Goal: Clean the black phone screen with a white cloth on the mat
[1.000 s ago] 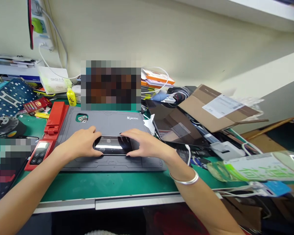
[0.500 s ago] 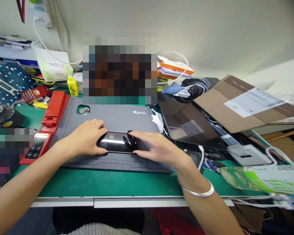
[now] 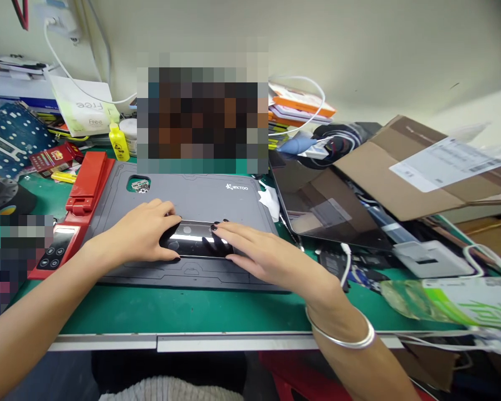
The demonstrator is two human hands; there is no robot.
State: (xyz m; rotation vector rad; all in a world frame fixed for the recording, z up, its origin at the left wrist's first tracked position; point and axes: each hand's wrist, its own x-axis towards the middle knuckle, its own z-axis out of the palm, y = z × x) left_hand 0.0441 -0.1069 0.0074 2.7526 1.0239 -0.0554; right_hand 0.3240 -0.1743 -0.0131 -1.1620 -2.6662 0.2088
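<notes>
I report both hands on the same item. My left hand (image 3: 140, 234) has its fingers close together, curved over the left end of a glossy black phone (image 3: 194, 233), with the thumb at the near edge. My right hand (image 3: 259, 256) has its fingers slightly apart and laid long across the right part of the glass. The fingertips (image 3: 215, 226) reach the far edge, and the thumb is at the near edge. Each hand thus spans the phone's width, though I cannot confirm how much pressure either applies.

The phone lies flat on a grey WKTOO repair mat (image 3: 200, 200), between my hands and nearer the mat's lower edge. A red holder (image 3: 87, 184) stands along the mat's left side. The mat rests on a green bench mat (image 3: 171, 312). A silver bangle (image 3: 342, 334) circles my right wrist.

Difference from the earlier frame: my right fingers were arched and now lie flatter and reach further over the glass. The phone's place on the mat matches.
</notes>
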